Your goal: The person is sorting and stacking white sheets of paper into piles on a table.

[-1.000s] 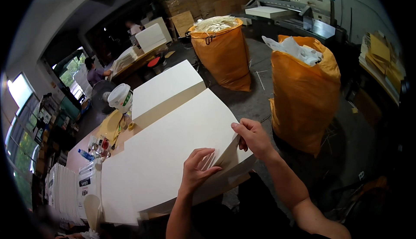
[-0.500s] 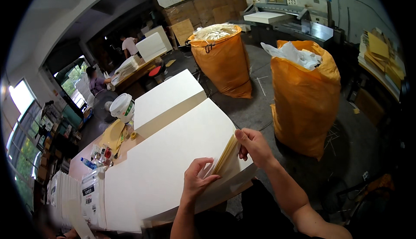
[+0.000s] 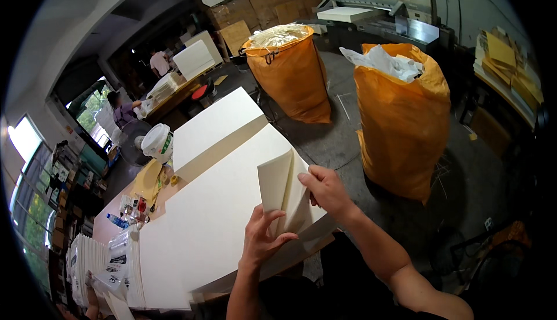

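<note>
A thin bundle of cream-white paper sheets [image 3: 275, 183] stands tilted up in front of me, its layers parted at the top and bowed toward the right. My left hand [image 3: 261, 239] grips the bundle's lower edge between thumb and fingers. At the bundle's right edge, my right hand [image 3: 328, 192] pinches the sheets, thumb on top; its other fingers are curled and partly hidden. Both hands are over the near right corner of a large, thick stack of white paper [image 3: 203, 227]. Behind it lies a second tall block of white paper [image 3: 217, 128].
Left of the stack are plastic-wrapped white packs [image 3: 125, 262], another person's hand [image 3: 91, 294], a blue bottle [image 3: 118, 221] and a white bucket [image 3: 156, 143]. Two orange sacks [image 3: 290, 82] [image 3: 403, 128] stand on the floor to the right. A cutting machine [image 3: 377, 12] is behind them.
The sheets, earlier a narrow bundle seen nearly edge-on, now stand raised with their faces fanned apart. My right hand has shifted slightly left. A hand now shows by the wrapped packs.
</note>
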`<state>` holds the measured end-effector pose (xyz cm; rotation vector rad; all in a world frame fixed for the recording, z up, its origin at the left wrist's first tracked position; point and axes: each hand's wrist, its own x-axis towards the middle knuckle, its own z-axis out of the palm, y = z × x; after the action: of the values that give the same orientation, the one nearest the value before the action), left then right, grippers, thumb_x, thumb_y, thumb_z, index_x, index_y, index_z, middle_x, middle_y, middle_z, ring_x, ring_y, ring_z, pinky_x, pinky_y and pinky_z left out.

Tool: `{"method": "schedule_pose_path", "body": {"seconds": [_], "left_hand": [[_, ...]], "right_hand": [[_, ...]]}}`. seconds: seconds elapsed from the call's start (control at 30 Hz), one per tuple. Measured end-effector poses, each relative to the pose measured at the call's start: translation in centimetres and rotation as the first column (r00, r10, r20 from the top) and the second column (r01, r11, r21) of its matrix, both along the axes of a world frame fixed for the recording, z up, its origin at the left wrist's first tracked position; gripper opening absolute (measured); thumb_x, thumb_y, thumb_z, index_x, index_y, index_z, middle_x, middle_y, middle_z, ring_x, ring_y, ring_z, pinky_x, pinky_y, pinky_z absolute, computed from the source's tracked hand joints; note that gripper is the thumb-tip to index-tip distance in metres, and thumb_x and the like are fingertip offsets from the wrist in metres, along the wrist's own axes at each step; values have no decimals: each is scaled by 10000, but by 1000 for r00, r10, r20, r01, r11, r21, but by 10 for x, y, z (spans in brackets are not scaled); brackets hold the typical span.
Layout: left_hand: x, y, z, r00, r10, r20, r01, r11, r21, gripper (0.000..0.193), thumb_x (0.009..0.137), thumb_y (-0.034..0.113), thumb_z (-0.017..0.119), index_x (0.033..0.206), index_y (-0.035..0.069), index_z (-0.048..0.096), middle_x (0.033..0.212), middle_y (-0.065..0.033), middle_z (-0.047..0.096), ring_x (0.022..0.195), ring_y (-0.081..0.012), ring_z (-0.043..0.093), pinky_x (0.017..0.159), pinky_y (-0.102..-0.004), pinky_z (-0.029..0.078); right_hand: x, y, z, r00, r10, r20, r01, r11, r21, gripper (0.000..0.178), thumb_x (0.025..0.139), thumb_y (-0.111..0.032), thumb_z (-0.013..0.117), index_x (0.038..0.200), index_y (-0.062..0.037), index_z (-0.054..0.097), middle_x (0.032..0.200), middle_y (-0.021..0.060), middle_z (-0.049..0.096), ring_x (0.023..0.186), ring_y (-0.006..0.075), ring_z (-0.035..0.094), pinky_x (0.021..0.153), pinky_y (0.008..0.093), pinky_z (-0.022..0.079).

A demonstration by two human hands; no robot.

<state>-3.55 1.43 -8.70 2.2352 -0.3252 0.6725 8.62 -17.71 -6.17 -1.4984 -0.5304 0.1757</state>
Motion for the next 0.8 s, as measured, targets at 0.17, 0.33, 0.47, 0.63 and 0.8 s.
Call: {"method": "schedule_pose_path", "body": {"seconds": [0.17, 0.33, 0.47, 0.63, 0.8], "left_hand": [[0, 5, -8, 999, 36, -23, -36, 999, 4, 553, 654, 215, 981, 1115, 107, 697, 1095, -122, 644, 1047, -333, 639, 916, -416, 522], [-1, 8, -6, 999, 13, -51, -15, 999, -48, 509, 695, 173, 957, 1124, 90, 695, 1126, -114, 642, 1069, -302, 634, 934, -403, 513], [0, 8, -5, 998, 13, -57, -19, 993, -114, 490, 803, 52, 853, 1258, 88, 675, 1177, -148, 636, 1096, -321, 632, 943, -411, 515], [1, 3, -10, 995, 96, -3, -96, 990, -104, 408, 924, 34, 715, 1325, 86, 657, 1436, -216, 562, 1290, -369, 590, 1040, -404, 500], [0, -3, 3, 999, 3, -33, -2, 1000, 29, 440, 784, 92, 872, 1183, 103, 687, 1318, -169, 620, 1202, -352, 632, 971, -437, 540]], "right_hand": [[2, -2, 2, 942, 202, -270, -123, 951, 285, 323, 1039, -275, 609, 783, -83, 568, 629, 3, 558, 520, 83, 553, 463, 231, 427], [5, -4, -1, 945, 192, -264, -122, 958, 260, 359, 1045, -288, 605, 748, -93, 554, 618, -4, 570, 532, 70, 572, 470, 234, 437], [0, -5, 2, 998, -5, -56, 7, 999, 42, 404, 1036, -307, 626, 721, -69, 540, 606, 7, 570, 537, 97, 556, 492, 260, 439], [3, 6, -11, 996, -52, -76, 60, 993, 101, 335, 1030, -253, 632, 758, -88, 528, 612, -8, 529, 565, 64, 521, 502, 245, 416], [6, 1, -2, 936, 209, -283, -115, 942, 316, 317, 1033, -250, 624, 768, -97, 544, 624, 8, 574, 519, 92, 559, 465, 245, 414]]}}
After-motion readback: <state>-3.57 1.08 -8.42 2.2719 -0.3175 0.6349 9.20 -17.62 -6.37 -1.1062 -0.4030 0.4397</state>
